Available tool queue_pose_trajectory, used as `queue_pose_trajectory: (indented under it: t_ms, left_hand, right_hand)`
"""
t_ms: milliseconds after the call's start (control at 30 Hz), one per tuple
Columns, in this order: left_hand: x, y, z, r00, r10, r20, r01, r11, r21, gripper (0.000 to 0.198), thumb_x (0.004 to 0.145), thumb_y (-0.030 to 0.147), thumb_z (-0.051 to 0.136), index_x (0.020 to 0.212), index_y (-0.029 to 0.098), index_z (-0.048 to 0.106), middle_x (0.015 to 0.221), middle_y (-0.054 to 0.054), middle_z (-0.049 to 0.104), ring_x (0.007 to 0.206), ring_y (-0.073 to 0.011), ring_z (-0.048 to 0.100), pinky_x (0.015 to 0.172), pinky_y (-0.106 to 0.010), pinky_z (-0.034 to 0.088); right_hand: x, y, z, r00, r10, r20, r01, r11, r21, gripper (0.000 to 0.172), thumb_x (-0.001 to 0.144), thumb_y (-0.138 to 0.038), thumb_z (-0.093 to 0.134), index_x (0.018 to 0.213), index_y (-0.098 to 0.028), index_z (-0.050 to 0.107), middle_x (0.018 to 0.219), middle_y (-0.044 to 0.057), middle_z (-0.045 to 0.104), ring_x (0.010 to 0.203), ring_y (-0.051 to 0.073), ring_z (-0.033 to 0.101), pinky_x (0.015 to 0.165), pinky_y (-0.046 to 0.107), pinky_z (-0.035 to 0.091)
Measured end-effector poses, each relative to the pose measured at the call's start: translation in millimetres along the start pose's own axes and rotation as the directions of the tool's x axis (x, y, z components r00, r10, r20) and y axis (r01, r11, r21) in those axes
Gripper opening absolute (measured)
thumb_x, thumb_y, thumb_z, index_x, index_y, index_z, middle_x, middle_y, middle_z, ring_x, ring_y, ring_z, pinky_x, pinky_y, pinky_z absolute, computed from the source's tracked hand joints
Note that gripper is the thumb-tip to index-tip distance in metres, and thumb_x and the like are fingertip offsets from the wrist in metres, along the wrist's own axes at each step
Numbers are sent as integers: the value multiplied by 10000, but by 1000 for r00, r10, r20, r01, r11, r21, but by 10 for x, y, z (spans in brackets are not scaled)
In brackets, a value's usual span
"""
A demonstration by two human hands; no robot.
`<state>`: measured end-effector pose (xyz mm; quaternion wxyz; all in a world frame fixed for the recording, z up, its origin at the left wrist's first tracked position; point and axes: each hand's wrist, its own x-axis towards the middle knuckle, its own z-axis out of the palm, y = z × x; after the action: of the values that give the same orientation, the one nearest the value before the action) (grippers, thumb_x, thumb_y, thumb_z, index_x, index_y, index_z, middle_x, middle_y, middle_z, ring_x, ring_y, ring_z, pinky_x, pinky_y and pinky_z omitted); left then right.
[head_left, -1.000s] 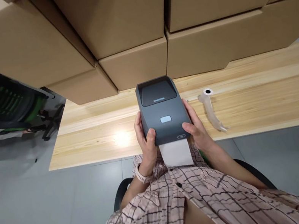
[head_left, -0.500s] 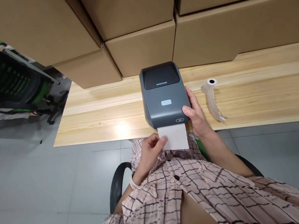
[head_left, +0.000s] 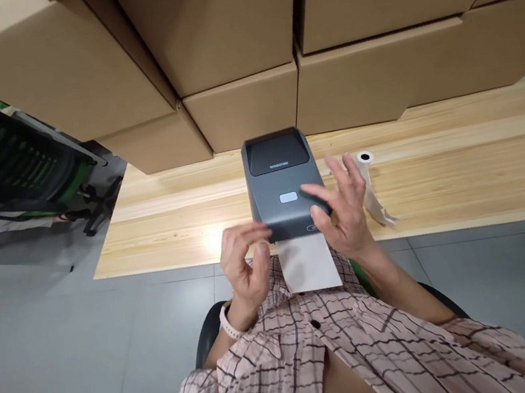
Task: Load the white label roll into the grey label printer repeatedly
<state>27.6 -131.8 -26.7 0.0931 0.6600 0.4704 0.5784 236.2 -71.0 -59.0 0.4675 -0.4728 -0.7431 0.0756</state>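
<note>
Printer [head_left: 274, 187] was flanked: left hand [head_left: 245, 272], fingers bunched, thumb apart; right hand [head_left: 346, 219], fingers spread; paper [head_left: 309, 264] was exposed below.

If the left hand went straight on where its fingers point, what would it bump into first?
Probably the printer: the left hand has its fingers aimed at the near left corner. Whether they touch it is unclear.

Office-like workspace, wooden desk [head_left: 466, 174], printer [head_left: 275, 184], wheeled chair [head_left: 6, 157], stacked cartons [head_left: 222, 27]
</note>
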Motion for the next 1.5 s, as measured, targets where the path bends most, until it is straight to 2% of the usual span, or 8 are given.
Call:
queue_pose_trajectory:
  t_ms: [100, 200, 467, 667, 800, 967, 1233, 1500]
  left_hand:
    - [128, -188, 144, 980, 172, 100, -195, 932, 305, 406, 1041, 469, 557, 1356, 274, 724, 1731, -118, 421, 1614, -380, 351, 1246, -650, 378]
    - [161, -343, 261, 958, 194, 211, -262, 895, 362, 445, 993, 445, 624, 1410, 302, 686, 1853, -47, 120, 1696, -429, 103, 1295, -704, 257]
    - [235, -423, 352, 950, 252, 185, -300, 903, 309, 309, 966, 350, 675, 1267, 301, 720, 1727, -74, 414, 1647, -364, 282, 1320, -673, 239]
    - [-65, -440, 425, 993, -57, 103, 58, 998, -12, 647, 1006, 510, 664, 1596, 332, 465, 1779, -135, 332, 1647, -348, 340, 1310, -594, 354]
    - [-384, -429, 446, 887, -427, 178, 455, 873, -175, 964, 981, 672, 627, 1745, 308, 163, 1801, -173, 278, 1640, -337, 372, 1298, -498, 420]
    - [-437, -474, 376, 919, -370, 132, 383, 919, -94, 883, 1002, 682, 585, 1735, 308, 263, 1810, -144, 283, 1682, -353, 277, 1355, -543, 308]
    - [425, -643, 281, 995, -102, -1, 101, 990, -101, 613, 1115, 630, 273, 1618, 373, 510, 1681, -41, 533, 1635, -260, 394, 1375, -530, 278]
    - [968, -1023, 530, 856, -413, 311, 476, 865, -162, 863, 933, 356, 682, 1709, 302, 309, 1790, -93, 360, 1664, -304, 340, 1321, -495, 371]
  right_hand:
    - [94, -85, -57, 986, -158, 49, 162, 983, -82, 338, 1084, -479, 510, 1300, -342, 733, 1708, -5, 500, 1650, 384, 307, 1334, 682, 206]
    - [180, -136, -90, 984, -163, 77, 169, 982, -79, 348, 1119, -463, 455, 1219, -317, 754, 1640, 15, 589, 1639, 358, 345, 1327, 672, 214]
    - [326, -184, -79, 972, -164, 171, 164, 986, 13, 343, 1132, -478, 464, 1058, -254, 712, 1567, 52, 660, 1630, 351, 388, 1329, 686, 210]
    - [31, 83, 33, 989, 21, 145, -60, 961, 270, 525, 1046, -642, 549, 1458, -325, 618, 1789, 71, 354, 1665, 357, 315, 1337, 675, 280]
    - [-325, 226, 142, 955, 222, 198, -291, 832, 472, 886, 1012, -731, 536, 1746, -358, 210, 1828, 52, 248, 1692, 326, 243, 1363, 621, 307]
    - [-411, 213, 111, 953, 232, 194, -300, 806, 510, 849, 1019, -794, 423, 1740, -375, 263, 1828, 16, 253, 1701, 343, 207, 1395, 630, 200]
    - [320, 200, -133, 991, 68, 118, -118, 865, 489, 845, 1012, -858, 208, 1740, -428, 216, 1840, -8, 214, 1700, 358, 200, 1379, 646, 217]
    - [1506, 251, 21, 996, 7, 84, -16, 994, 107, 835, 1060, -783, 141, 1765, -344, 46, 1822, 68, 254, 1698, 325, 219, 1368, 626, 202]
